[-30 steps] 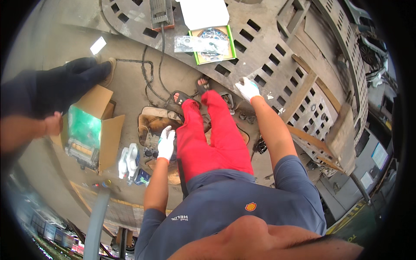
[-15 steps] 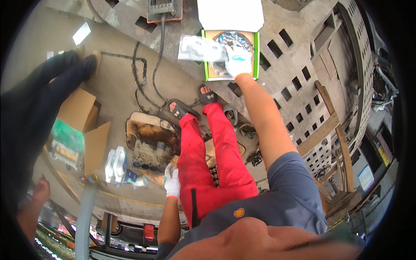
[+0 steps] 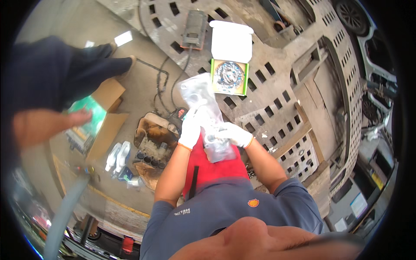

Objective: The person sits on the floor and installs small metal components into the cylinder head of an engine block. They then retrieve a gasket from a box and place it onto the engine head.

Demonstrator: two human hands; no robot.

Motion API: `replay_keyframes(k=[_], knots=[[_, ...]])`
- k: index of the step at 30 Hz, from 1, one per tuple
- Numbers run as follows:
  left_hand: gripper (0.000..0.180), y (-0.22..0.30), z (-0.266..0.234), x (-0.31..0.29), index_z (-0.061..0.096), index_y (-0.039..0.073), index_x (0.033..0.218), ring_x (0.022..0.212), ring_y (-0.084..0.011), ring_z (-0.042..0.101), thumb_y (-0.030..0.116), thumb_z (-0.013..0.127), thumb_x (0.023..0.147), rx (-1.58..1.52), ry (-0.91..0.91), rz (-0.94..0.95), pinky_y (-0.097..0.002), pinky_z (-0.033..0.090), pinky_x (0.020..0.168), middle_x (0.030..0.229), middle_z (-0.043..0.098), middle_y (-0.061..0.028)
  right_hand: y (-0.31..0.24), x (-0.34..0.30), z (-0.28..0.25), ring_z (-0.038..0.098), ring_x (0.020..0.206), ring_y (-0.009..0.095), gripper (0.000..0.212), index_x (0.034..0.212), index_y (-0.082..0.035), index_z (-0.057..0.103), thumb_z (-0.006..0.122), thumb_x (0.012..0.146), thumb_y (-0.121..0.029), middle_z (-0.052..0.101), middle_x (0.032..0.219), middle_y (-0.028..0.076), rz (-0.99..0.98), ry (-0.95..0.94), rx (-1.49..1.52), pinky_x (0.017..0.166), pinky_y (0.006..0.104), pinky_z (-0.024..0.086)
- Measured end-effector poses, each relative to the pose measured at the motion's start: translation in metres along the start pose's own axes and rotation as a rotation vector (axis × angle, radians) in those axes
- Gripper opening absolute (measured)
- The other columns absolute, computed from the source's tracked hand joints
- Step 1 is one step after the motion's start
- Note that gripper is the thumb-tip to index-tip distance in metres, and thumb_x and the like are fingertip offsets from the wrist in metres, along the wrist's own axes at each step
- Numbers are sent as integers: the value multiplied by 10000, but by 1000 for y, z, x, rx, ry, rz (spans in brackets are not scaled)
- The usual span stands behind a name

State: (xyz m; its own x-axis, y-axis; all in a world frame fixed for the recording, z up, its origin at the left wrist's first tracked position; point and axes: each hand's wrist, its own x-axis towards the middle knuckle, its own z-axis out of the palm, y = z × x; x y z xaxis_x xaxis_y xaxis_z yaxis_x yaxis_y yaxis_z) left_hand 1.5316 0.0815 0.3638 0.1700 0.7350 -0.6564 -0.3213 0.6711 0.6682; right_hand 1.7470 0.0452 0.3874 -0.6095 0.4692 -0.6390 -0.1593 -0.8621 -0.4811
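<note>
Both hands wear white gloves and hold a long clear plastic bag in front of my red trousers. Pale ring-shaped parts show through the plastic. My left hand is closed on the bag's left edge. My right hand pinches its right side, lower down. Beyond the bag, a cardboard box with green edges lies on the slotted metal bench, its white lid folded back. Inside it is a round part wrapped in printed plastic.
A black device with a cable lies on the slotted metal bench. An engine block sits on the floor beside white bottles and an open carton. Another person's arm reaches over the carton.
My right hand has left the box and come toward me with the plastic bag. My left hand has risen from beside my leg and now holds the bag too. The other person's arm has moved over the carton.
</note>
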Motion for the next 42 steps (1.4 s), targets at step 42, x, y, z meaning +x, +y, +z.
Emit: replay_keyframes(k=[42], knots=[[319, 135, -41, -165, 713, 21, 1287, 977, -114, 663, 187, 729, 1015, 463, 51, 379, -286, 533, 895, 1126, 749, -20, -123, -29, 162, 670, 1109, 158, 640, 1509, -28, 520, 736, 975, -306, 678, 1331, 83, -466, 128, -346, 926, 312, 551]])
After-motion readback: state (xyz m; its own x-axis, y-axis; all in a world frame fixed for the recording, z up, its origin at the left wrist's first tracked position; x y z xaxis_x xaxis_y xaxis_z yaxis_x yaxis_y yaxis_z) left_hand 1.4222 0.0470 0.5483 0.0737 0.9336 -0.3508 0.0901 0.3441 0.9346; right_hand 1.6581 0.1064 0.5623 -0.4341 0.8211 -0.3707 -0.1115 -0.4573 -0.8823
